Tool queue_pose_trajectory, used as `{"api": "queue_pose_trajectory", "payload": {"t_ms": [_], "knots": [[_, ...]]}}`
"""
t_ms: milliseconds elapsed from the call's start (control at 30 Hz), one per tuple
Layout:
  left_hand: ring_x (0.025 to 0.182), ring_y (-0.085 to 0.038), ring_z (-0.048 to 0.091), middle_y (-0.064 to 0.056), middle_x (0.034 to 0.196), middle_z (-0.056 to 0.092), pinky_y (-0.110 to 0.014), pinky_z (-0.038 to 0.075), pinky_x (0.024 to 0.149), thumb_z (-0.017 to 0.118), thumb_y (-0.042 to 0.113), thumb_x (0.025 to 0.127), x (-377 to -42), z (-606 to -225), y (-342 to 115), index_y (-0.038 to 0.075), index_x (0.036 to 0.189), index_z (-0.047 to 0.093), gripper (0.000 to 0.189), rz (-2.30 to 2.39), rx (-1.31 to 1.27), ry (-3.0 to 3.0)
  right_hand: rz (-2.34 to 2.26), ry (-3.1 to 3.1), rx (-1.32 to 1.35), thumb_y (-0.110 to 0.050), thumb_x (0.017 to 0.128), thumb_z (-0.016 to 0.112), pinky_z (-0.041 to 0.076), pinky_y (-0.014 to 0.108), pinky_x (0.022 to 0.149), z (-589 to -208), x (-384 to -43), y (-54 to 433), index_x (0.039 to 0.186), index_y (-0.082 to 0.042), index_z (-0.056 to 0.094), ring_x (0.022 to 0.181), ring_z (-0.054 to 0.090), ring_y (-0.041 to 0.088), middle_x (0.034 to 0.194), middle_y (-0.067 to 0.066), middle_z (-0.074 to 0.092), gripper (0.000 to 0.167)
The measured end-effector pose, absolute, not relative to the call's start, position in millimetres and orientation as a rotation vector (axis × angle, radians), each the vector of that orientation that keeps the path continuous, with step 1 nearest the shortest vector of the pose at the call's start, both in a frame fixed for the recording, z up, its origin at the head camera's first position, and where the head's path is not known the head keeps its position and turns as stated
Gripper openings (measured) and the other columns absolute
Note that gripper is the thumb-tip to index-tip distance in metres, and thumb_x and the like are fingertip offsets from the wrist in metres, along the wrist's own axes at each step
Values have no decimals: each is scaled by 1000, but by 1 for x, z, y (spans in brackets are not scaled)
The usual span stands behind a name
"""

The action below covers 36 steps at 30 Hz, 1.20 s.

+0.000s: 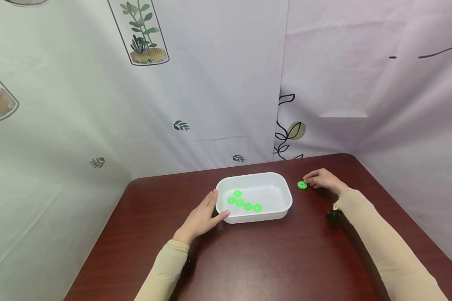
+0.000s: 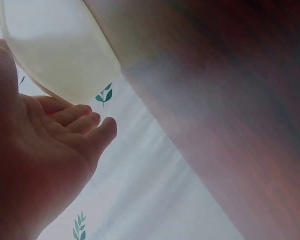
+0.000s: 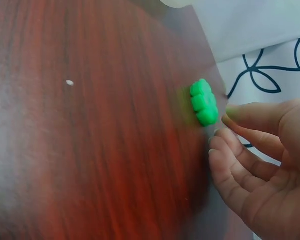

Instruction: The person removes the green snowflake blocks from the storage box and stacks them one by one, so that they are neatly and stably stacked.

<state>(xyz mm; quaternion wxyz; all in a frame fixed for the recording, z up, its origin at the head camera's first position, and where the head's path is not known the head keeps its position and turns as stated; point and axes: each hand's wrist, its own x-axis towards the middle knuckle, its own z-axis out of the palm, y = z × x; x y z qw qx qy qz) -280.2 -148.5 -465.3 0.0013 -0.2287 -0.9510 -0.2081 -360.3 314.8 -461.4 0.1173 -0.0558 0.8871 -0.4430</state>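
Pale printed cloth (image 1: 226,92) behind the white tray (image 1: 263,217), dark red-brown surface (image 1: 286,259) under it. Tray has five green flower-shaped pieces (image 1: 239,202) inside, mostly toward its left half. Left hand (image 1: 199,218) at the tray's left end — fingers fairly straight along the wall, thumb apart at the front rim. Right hand (image 1: 324,179) off the tray's right end, thumb and fingers close together at the edge of one more green piece (image 1: 302,184), outside the tray; can't tell if they clamp it or just touch. Progress, judging by layout: five in, one visibly left out — total count unknown.
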Motion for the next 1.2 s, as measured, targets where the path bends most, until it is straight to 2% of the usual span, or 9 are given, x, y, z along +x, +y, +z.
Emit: {"api": "queue_pose_trajectory", "payload": {"t_ms": [333,467,667,900,1200], "knots": [[152,-27,20,-16,165,21,-46,28,118,52,66,96,-279,-462,-149,2,160,18,96,-624,-709,-3008,-1300,2606,-213,-17,102,61,51,48,98,-428,-367,301,134,14,56,118,60,43,133,31,58,44],[152,-28,21,-15,165,21,-46,28,118,53,65,97,-279,-462,-148,2,160,18,96,-626,-710,-3006,-1290,2603,-259,-17,101,61,48,52,101,-408,-370,286,134,10,58,120,59,45,133,29,59,43],[153,-26,20,-16,165,22,-45,29,118,51,67,96,-279,-463,-148,2,160,18,96,-623,-708,-3018,-1277,2583,-386,-19,100,64,48,52,102,-386,-372,257,131,6,62,117,62,40,136,26,59,40],[152,-27,21,-16,165,23,-46,29,117,53,65,96,-278,-463,-149,1,159,21,96,-633,-712,-3001,-1137,2594,-539,-24,99,66,49,52,100,-380,-367,221,131,-1,65,115,64,37,137,21,60,40],[151,-31,23,-18,164,24,-46,29,117,53,66,96,-278,-463,-149,-2,158,24,97,-612,-740,-2966,-954,2563,-637,-21,96,69,54,43,92,-397,-358,193,129,-1,68,107,67,25,120,11,70,38]]}}
